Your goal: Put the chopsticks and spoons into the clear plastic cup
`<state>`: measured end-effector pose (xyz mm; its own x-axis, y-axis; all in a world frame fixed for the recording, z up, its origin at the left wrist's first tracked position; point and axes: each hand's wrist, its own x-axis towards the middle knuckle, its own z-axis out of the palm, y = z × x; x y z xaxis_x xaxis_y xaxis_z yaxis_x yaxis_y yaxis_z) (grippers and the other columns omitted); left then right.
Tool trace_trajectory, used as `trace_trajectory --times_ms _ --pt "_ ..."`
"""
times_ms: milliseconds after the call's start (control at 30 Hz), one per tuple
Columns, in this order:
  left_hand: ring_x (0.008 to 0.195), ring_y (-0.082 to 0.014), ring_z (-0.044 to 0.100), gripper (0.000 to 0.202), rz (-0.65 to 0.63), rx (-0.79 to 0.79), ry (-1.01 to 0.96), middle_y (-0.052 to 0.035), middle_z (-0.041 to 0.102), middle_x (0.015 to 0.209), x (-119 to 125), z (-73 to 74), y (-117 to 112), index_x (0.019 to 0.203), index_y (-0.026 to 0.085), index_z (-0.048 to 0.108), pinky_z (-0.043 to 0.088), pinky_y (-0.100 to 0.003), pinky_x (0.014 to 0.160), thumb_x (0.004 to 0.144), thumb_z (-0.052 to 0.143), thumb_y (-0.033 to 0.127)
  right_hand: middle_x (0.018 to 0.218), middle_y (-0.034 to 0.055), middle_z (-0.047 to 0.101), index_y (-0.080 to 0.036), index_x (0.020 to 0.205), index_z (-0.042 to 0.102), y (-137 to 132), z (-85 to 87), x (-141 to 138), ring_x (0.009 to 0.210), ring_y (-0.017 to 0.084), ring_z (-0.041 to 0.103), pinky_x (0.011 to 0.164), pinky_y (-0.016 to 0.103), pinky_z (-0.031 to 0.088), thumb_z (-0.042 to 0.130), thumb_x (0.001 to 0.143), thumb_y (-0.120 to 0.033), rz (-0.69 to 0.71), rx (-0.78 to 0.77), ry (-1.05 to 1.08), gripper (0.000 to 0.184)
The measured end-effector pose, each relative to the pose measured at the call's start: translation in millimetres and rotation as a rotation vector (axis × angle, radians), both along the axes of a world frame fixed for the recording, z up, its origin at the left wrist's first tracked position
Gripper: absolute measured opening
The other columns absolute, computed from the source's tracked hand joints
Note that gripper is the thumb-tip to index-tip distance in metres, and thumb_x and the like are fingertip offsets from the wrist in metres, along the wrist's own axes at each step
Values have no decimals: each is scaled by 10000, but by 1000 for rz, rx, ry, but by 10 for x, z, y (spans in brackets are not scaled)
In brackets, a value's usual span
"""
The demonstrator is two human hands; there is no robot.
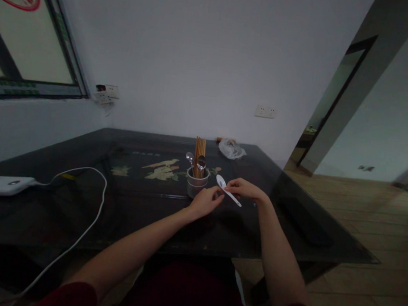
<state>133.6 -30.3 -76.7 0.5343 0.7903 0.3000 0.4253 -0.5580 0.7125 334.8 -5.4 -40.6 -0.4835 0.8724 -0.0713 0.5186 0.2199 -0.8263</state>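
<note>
A white ceramic spoon with a blue mark in its bowl is held above the dark table between both hands. My right hand pinches the spoon's handle from the right. My left hand has its fingers curled, with the fingertips touching the spoon from the left. Just behind the hands stands a grey cup holding wooden chopsticks and two metal spoons.
A white device with a white cable lies at the table's left. A crumpled clear plastic bag sits at the far edge. Wall sockets, a window at left and a doorway with wood floor at right surround the table.
</note>
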Motion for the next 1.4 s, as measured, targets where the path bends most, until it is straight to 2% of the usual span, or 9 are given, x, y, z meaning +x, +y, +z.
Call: trace_trajectory --times_ms 133,300,500,800,1033,1233,1400 --pt "416 -79 496 293 -63 -141 -287 34 563 594 13 88 -14 979 160 552 377 -181 432 870 459 416 547 -40 486 -130 680 596 -77 79 -78 472 62 380 455 205 280 623 720 -525 -9 57 165 399" --pt "393 -73 481 348 -47 -186 -425 36 525 541 -6 190 -34 779 147 552 366 -177 391 843 486 482 550 -41 495 -136 661 588 -133 154 -190 486 69 393 476 212 291 648 712 -511 0 109 260 383" --pt "389 -79 481 410 2 -130 -414 32 502 493 -47 307 -91 666 141 561 368 -181 386 830 490 510 549 -31 522 -139 630 574 -168 183 -284 504 77 420 495 214 297 678 704 -476 -9 190 336 361" --pt "405 -88 506 388 107 100 -221 29 507 468 -157 431 -68 598 152 524 356 -188 437 866 437 419 597 -23 530 -144 652 591 -157 138 -356 540 95 476 509 217 345 679 722 -454 -44 304 398 330" --pt "414 -93 486 353 157 146 -172 34 504 452 -237 543 -34 588 159 512 348 -199 461 852 430 378 614 -14 558 -154 705 629 -161 136 -401 560 111 511 556 239 403 660 740 -463 -41 361 436 312" --pt "426 -95 463 372 272 196 -262 37 469 440 -434 728 102 541 160 483 331 -204 462 838 440 379 535 -19 531 -156 703 616 -32 47 -447 486 95 478 491 226 380 552 802 -518 -194 401 487 381" --pt "470 -103 482 351 375 200 -365 23 502 484 -633 792 321 551 152 517 341 -206 481 811 465 383 573 -36 540 -163 781 577 104 -123 -489 479 81 481 463 207 384 633 723 -478 -344 305 494 325"
